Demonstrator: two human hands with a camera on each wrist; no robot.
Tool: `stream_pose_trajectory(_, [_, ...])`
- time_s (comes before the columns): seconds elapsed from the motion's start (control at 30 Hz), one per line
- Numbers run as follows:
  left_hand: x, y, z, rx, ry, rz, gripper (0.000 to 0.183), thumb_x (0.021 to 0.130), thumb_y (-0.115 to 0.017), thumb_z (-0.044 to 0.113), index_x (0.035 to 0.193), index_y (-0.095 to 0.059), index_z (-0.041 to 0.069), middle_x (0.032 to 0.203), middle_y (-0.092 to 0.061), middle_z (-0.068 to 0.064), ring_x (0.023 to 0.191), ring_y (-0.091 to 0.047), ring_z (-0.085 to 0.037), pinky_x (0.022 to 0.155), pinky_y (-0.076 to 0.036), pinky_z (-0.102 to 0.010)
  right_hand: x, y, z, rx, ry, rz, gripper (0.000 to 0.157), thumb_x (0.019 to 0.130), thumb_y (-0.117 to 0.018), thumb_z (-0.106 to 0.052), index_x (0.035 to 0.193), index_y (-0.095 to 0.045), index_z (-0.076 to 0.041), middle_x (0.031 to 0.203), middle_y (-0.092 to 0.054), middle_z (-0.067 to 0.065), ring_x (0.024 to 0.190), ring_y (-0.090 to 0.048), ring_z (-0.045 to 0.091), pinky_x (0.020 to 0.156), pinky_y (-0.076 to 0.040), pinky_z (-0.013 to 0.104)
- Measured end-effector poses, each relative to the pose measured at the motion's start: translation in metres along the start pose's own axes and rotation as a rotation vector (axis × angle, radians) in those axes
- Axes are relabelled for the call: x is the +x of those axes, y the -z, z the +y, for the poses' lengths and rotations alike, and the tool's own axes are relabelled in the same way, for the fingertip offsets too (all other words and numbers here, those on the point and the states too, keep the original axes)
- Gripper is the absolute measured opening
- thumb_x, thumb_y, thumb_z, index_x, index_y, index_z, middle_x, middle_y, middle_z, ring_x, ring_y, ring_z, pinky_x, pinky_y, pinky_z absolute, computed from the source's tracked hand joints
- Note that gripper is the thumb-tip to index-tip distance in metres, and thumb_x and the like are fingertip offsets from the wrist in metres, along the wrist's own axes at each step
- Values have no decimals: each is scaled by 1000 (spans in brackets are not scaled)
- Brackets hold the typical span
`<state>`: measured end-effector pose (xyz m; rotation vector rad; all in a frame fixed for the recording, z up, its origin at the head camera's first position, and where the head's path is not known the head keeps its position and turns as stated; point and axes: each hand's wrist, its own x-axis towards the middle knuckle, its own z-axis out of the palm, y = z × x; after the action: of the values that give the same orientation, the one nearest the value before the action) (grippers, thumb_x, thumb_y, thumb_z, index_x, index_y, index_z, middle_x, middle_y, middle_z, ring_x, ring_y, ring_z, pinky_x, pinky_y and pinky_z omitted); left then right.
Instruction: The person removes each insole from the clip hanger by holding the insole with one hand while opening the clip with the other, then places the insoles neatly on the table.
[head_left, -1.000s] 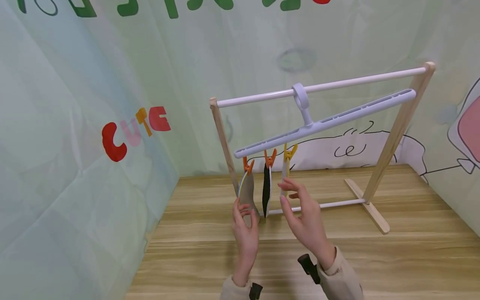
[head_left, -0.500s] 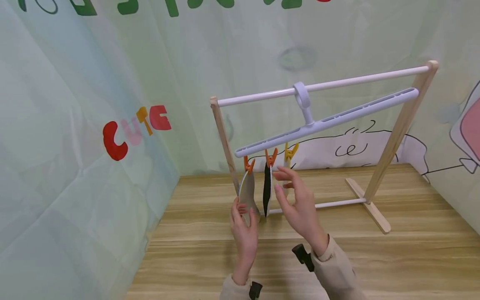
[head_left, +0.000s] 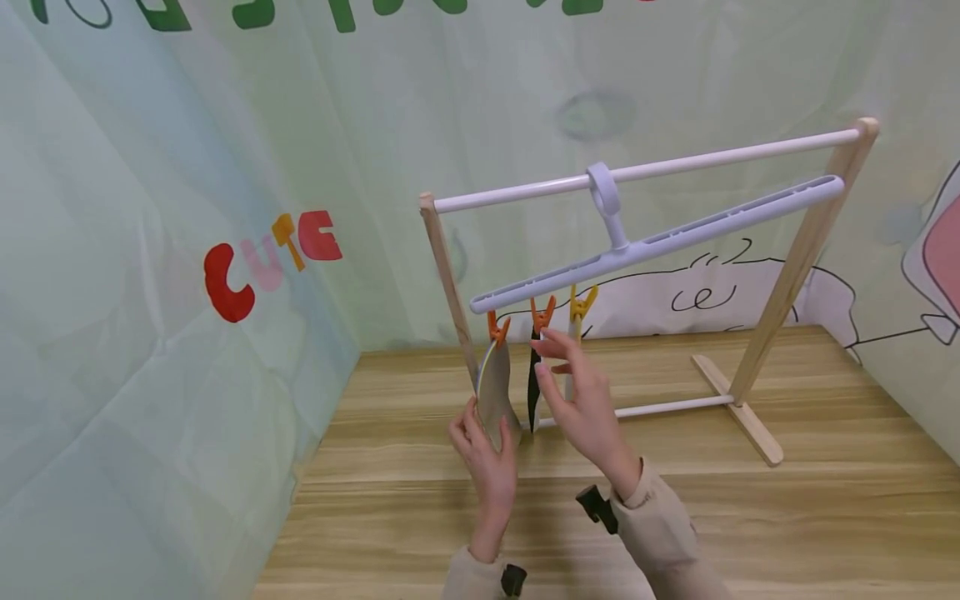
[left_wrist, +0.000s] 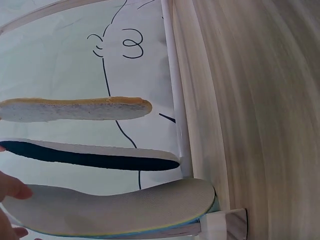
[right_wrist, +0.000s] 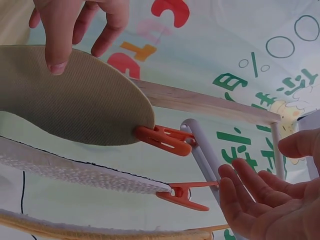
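Three insoles hang from clips under a pale lilac hanger [head_left: 675,237]. My left hand [head_left: 491,467] holds the leftmost, a grey insole [head_left: 495,387] with a blue-yellow edge, its thumb on one face and fingers behind. An orange clip [right_wrist: 165,140] grips that insole's top end. Beside it hangs a black-and-white insole [left_wrist: 90,156] on a second orange clip [head_left: 542,315]. A white insole with an orange-yellow edge [left_wrist: 75,109] hangs from a yellow clip [head_left: 581,305]. Near the middle insole's top, my right hand [head_left: 588,412] has its fingers loosely bent, gripping nothing.
The hanger hooks over the white rod [head_left: 720,160] of a small rack with wooden posts [head_left: 802,258]. A wooden foot [head_left: 738,412] and a lower white bar [head_left: 667,409] stand on the wood-grain table [head_left: 750,525]. A printed cloth backdrop [head_left: 375,167] surrounds it.
My right hand has moved left from the yellow-clipped insole to the black-and-white one. My left hand stays at the grey insole, its fingers shifting slightly outward. The insoles hang in about the same places.
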<state>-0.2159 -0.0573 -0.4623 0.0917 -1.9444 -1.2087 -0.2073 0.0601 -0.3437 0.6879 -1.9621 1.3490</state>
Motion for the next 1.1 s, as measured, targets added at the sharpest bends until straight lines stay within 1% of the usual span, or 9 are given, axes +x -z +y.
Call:
stream_pose_trajectory(0.13, [0, -1, -1, 4, 0, 5, 45, 80, -63, 6, 121, -44, -1, 106, -38, -20, 96, -37, -25, 76, -37, -35, 2, -4, 1, 14, -8, -8, 38, 86, -53, -1, 123, -45, 2, 110, -61, 16, 102, -57, 23, 75, -49, 35])
stream_pose_trajectory(0.23, [1, -1, -2, 0, 2, 0, 46, 81, -62, 6, 122, -43, 0, 106, -38, -20, 97, -38, -25, 77, -38, -36, 4, -7, 3, 24, -32, -25, 39, 86, -52, -1, 124, -45, 1, 113, -60, 16, 105, -56, 25, 78, -49, 38])
stream_pose_trajectory(0.4, [-1, 0, -3, 7, 10, -2, 48, 80, -63, 5, 123, -42, -1, 110, -40, -21, 104, -41, -29, 84, -40, -41, 6, -15, 10, 37, -103, -82, 40, 88, -51, -5, 126, -42, 3, 121, -55, 18, 113, -52, 26, 83, -48, 39])
stream_pose_trajectory(0.53, [-1, -1, -4, 9, 27, -16, 49, 80, -62, 4, 124, -41, -1, 115, -42, -21, 109, -43, -32, 89, -40, -44, 7, -20, 15, 53, -146, -109, 40, 89, -49, -6, 128, -41, 3, 125, -52, 18, 116, -49, 27, 84, -47, 40])
stream_pose_trajectory(0.63, [-1, -1, -6, 1, 35, -25, 49, 81, -62, 3, 124, -40, -2, 117, -43, -21, 110, -43, -32, 90, -40, -45, 8, -23, 16, 58, -151, -119, 41, 90, -48, -6, 129, -40, 2, 127, -50, 19, 117, -48, 28, 85, -47, 41])
stream_pose_trajectory(0.87, [1, 1, -6, -12, 27, -15, 48, 80, -61, 2, 123, -40, -2, 115, -46, -21, 106, -46, -32, 87, -42, -44, 10, -29, 20, 64, -131, -127, 43, 90, -48, -7, 130, -38, 2, 128, -48, 20, 117, -48, 30, 85, -47, 39])
stream_pose_trajectory(1.0, [3, 0, -7, -7, 8, -4, 47, 80, -62, 2, 122, -41, -3, 111, -48, -22, 103, -48, -32, 85, -43, -44, 13, -31, 22, 71, -131, -126, 42, 90, -48, -6, 130, -38, 3, 129, -48, 21, 117, -48, 31, 85, -47, 41])
stream_pose_trajectory(1.1, [3, -1, -8, -3, -5, 3, 46, 79, -62, 0, 121, -42, -3, 109, -49, -22, 101, -49, -32, 83, -44, -44, 15, -32, 23, 65, -128, -123, 41, 91, -47, -6, 130, -39, 4, 129, -48, 21, 117, -48, 30, 86, -47, 39])
